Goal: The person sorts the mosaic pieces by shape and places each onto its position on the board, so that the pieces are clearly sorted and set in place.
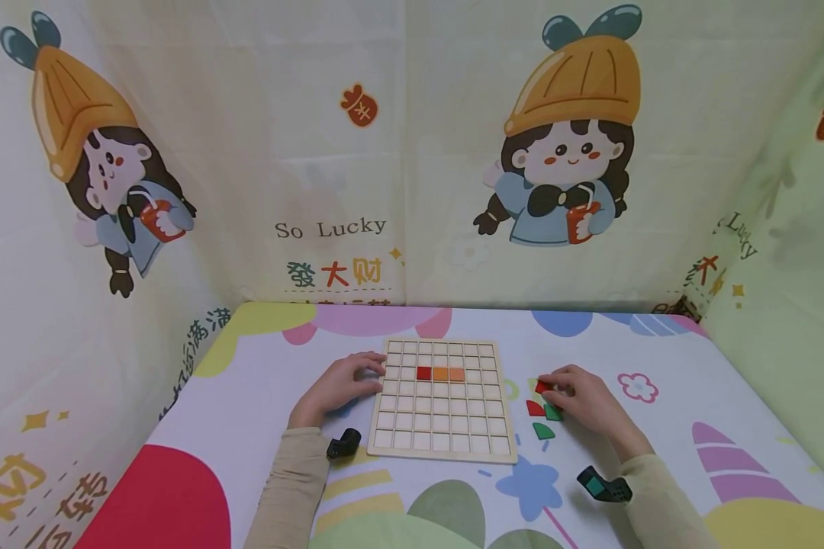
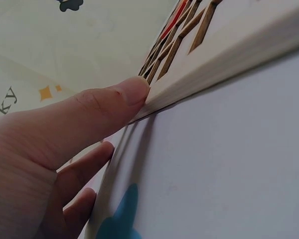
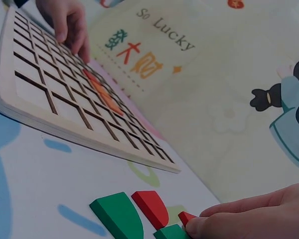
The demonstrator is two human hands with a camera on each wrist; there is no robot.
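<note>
A wooden grid board [image 1: 446, 459] lies on the table in the head view. A red square [image 1: 423, 373] and two orange squares, one a deeper orange [image 1: 441, 374], sit side by side in its cells. My left hand [image 1: 339, 385] rests at the board's left edge, its thumb [image 2: 134, 90] against the wooden side. Right of the board, my right hand [image 1: 580, 393] pinches a small red piece [image 3: 186, 217] between thumb and fingertips, which partly hide it. Just below lie a red quarter-round piece [image 1: 535, 408], a green piece [image 1: 552, 412] and another green quarter-round [image 1: 543, 431].
A patterned cloth [image 1: 275, 427] covers the table. Printed fabric walls [image 1: 446, 168] stand behind it and along both sides. Black wrist devices [image 1: 346, 444] are worn on both arms, close above the cloth.
</note>
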